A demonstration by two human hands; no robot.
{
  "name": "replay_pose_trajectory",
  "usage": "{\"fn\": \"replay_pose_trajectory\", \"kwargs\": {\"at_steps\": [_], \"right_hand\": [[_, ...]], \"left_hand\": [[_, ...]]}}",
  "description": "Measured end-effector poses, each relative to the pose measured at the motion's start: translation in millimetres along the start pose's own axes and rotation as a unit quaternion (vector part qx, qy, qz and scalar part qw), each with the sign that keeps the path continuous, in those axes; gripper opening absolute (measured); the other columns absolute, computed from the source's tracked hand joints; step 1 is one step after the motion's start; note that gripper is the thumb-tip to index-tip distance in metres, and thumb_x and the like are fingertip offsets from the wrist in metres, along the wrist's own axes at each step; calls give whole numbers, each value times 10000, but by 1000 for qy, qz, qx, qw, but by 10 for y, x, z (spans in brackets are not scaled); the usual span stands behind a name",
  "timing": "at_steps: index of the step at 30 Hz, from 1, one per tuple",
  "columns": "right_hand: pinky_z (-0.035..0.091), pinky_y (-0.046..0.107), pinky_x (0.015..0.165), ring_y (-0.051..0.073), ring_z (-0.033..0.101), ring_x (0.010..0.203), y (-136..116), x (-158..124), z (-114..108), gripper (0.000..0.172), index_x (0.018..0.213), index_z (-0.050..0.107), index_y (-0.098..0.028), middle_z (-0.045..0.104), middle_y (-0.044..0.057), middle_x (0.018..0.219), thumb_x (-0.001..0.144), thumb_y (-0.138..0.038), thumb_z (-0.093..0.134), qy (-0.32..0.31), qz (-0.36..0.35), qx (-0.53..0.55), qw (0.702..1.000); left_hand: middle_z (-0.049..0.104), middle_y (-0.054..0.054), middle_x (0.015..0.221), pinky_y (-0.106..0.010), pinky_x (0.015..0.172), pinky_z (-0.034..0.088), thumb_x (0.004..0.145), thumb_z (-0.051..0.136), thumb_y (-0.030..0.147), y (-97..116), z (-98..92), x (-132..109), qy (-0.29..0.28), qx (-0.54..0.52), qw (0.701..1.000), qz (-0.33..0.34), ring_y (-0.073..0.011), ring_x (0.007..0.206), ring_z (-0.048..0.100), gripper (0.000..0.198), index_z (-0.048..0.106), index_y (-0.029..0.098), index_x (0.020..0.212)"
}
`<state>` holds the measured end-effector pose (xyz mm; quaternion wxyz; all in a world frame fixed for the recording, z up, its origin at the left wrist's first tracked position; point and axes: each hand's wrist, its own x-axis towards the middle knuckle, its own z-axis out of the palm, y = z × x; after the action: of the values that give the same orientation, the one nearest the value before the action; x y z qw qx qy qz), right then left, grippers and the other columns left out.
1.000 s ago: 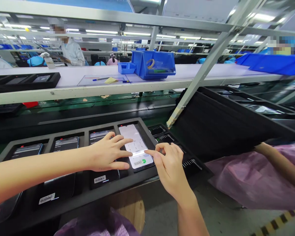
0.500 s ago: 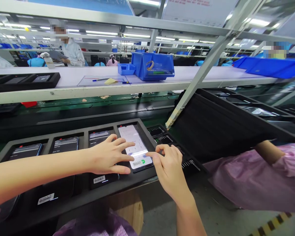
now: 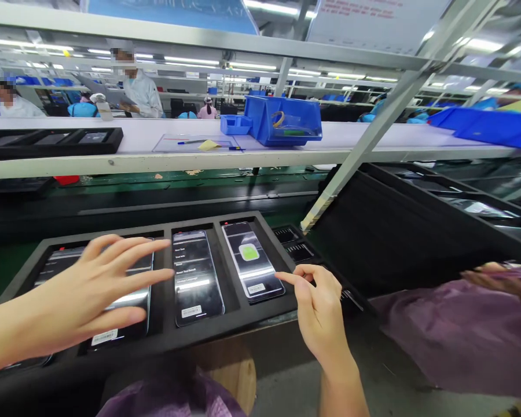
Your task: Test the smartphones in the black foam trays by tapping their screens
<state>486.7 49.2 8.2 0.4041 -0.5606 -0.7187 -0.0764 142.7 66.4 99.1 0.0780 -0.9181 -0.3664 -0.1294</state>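
Head view: I'm apparently tapping the phone (image 3: pixel 250 272) in the rightmost slot of the tray (image 3: pixel 232 320), right hand (image 3: pixel 319 313) pointing, empty, left hand (image 3: pixel 99 284) splaying, empty; another tap is probably calling for precision.

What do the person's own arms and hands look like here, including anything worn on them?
The left grip and right grip are bare human hands with slender fingers. No glove, ring, watch or marking shows. Both forearms are uncovered as far as they show; shiny purple cloth, apparently the person's clothing, shows below.
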Motion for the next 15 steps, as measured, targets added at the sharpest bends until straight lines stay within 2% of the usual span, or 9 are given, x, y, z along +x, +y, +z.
{"fn": "replay_pose_trajectory", "kwargs": {"at_steps": [3,7,10,15], "right_hand": [[348,413,884,164,500,797,-69,7,41,370,936,688,-229,519,36,862,910,-219,319,4,-15,9,1000],[337,439,910,161,499,781,-246,75,111,385,926,686,-230,520,34,848,918,-236,301,-15,-15,14,1000],[314,448,945,159,499,792,-429,140,175,379,964,675,-241,524,30,857,923,-255,299,-56,-45,23,997],[268,445,992,145,521,823,-750,211,322,406,941,664,-245,531,19,842,938,-227,258,-117,-69,41,990]], "left_hand": [[407,166,1386,-483,1032,195,885,302,547,-169,-10,-600,50,-10,989,-141,-276,1167,449,355,452,567,1206],[360,207,1392,-572,1015,206,858,302,527,-302,83,-1232,76,-7,968,-239,-337,1149,449,373,420,606,1203],[384,186,1375,-610,1002,211,856,296,480,-286,168,-1505,94,-54,947,-303,-371,1181,422,364,439,621,1160],[407,121,1381,-599,1039,180,882,276,420,-260,267,-1721,116,-86,933,-331,-346,1235,384,365,499,541,1144]]}}
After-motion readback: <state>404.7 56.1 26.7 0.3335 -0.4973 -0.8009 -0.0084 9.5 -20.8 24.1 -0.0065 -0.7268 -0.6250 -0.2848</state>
